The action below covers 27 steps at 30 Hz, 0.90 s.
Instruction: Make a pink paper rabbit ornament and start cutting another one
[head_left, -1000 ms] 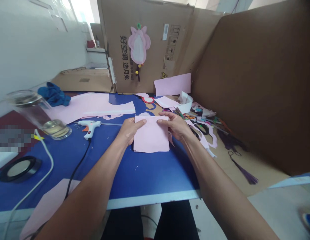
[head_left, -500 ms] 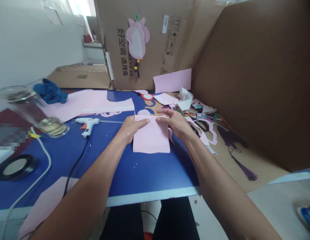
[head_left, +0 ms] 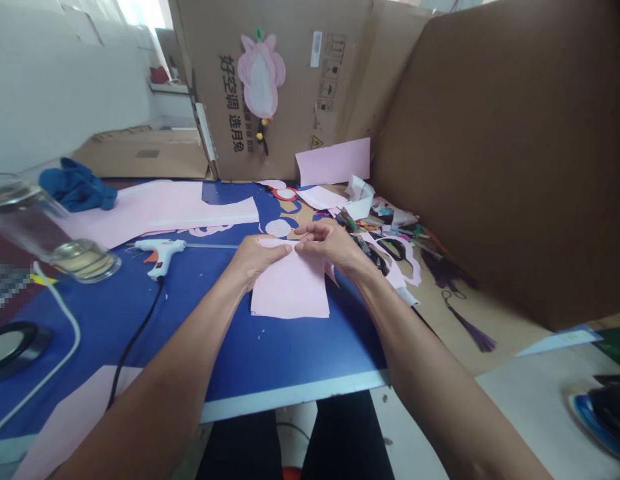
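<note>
A stack of pink sheets (head_left: 291,287) is held over the blue table, its lower edges slightly uneven. My left hand (head_left: 260,259) grips its upper left part, thumb lying on top and fingers hidden beneath. At the top edge, near the middle, my right hand (head_left: 333,245) pinches the sheets with the thumb close to my left thumb. Just beyond the stack lies a pale round piece (head_left: 279,228).
A white glue gun (head_left: 165,252) lies left, with a glass jar (head_left: 85,257) and black tape roll (head_left: 20,347) farther left. Scraps and scissors (head_left: 375,257) are at right, beside a purple tassel (head_left: 470,325). Cardboard (head_left: 300,80) stands behind, bearing a pink ornament (head_left: 261,80).
My right hand has slid along the top edge toward my left, so the thumbs are nearly together. The whole view has shifted slightly, with things appearing farther left.
</note>
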Each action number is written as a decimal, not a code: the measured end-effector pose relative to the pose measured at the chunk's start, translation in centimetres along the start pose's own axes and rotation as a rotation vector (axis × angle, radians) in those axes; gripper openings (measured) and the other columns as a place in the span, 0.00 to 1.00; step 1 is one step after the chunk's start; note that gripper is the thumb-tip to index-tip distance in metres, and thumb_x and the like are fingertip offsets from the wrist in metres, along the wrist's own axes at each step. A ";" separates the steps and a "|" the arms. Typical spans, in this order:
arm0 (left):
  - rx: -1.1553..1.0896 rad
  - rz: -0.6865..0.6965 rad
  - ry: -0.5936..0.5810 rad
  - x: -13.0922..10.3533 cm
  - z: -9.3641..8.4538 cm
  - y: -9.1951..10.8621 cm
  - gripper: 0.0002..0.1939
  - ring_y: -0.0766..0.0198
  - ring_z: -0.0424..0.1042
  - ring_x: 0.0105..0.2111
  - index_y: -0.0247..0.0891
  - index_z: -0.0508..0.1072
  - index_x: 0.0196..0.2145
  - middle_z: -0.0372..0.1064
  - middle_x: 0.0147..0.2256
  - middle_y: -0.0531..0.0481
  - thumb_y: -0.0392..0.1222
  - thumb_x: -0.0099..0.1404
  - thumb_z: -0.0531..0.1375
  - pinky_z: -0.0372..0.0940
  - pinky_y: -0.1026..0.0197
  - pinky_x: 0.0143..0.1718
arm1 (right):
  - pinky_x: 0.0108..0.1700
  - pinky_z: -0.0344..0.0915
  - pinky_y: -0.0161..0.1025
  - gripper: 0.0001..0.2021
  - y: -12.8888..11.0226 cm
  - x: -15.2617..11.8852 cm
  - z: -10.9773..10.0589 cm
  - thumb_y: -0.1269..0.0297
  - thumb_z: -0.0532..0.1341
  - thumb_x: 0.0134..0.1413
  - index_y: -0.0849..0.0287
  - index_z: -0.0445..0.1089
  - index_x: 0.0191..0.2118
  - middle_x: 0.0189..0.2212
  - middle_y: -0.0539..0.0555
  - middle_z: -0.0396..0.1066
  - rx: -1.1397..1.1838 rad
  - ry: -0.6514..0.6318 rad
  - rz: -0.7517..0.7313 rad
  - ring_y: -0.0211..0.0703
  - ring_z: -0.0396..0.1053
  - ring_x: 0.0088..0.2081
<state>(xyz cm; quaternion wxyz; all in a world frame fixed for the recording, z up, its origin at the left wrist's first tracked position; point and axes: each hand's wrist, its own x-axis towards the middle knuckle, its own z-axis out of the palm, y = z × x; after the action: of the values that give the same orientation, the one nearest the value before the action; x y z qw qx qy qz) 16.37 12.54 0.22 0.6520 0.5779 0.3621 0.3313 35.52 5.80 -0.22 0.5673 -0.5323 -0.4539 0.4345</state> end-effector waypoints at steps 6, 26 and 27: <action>0.038 0.002 -0.003 0.4 -0.1 -0.6 0.11 0.57 0.77 0.27 0.35 0.84 0.32 0.81 0.30 0.43 0.41 0.52 0.76 0.69 0.59 0.29 | 0.34 0.72 0.36 0.22 0.0 0.0 -0.1 0.65 0.81 0.36 0.55 0.79 0.41 0.28 0.48 0.79 -0.016 -0.025 -0.013 0.39 0.76 0.30; -0.027 -0.083 -0.030 0.5 -0.9 -0.3 0.09 0.58 0.77 0.25 0.34 0.82 0.30 0.82 0.30 0.40 0.42 0.62 0.73 0.69 0.58 0.28 | 0.30 0.71 0.38 0.20 0.1 0.0 -0.8 0.65 0.82 0.38 0.55 0.81 0.40 0.28 0.49 0.80 -0.084 -0.020 0.014 0.42 0.75 0.28; -0.042 -0.082 -0.037 0.5 -0.9 -0.2 0.09 0.58 0.77 0.25 0.34 0.83 0.30 0.82 0.30 0.40 0.43 0.62 0.73 0.70 0.58 0.29 | 0.31 0.72 0.38 0.20 0.1 0.0 -0.8 0.65 0.82 0.38 0.55 0.81 0.40 0.28 0.49 0.80 -0.081 -0.015 0.017 0.42 0.76 0.28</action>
<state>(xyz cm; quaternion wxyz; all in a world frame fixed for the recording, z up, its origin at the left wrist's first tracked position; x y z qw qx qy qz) 15.86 13.37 -0.11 0.6836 0.5548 0.3664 0.3011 36.28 5.69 -0.35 0.5380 -0.5555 -0.4708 0.4246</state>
